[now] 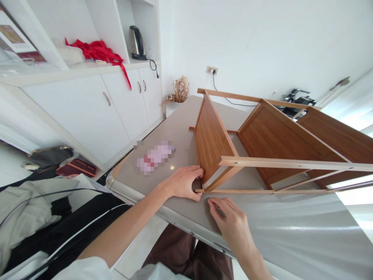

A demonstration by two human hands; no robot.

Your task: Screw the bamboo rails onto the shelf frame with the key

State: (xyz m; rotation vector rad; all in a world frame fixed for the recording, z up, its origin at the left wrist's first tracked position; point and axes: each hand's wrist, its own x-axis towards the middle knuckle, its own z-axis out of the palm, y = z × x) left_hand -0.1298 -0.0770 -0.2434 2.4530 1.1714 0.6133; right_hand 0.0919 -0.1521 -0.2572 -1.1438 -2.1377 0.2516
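Observation:
A wooden shelf rack (214,132) lies on its side across the grey tabletop (180,210), its brown panels standing on edge between thin light-wood rails. My left hand (186,182) is closed around the near lower corner of the rack, thumb below and fingers against the end panel. Just right of it, my right hand (231,217) hovers by the lower rail, apart from it. Its thumb and index finger are pinched together. A tiny dark bit shows at the fingertips, too small to name.
A pixelated pinkish item (155,157) lies left of the rack. White cabinets (81,112) stand at left, with a kettle (136,42) and red ribbon (99,52) on the shelf. Clothes (26,210) and a dark bag (51,155) are at lower left. A dried plant (180,89) stands behind.

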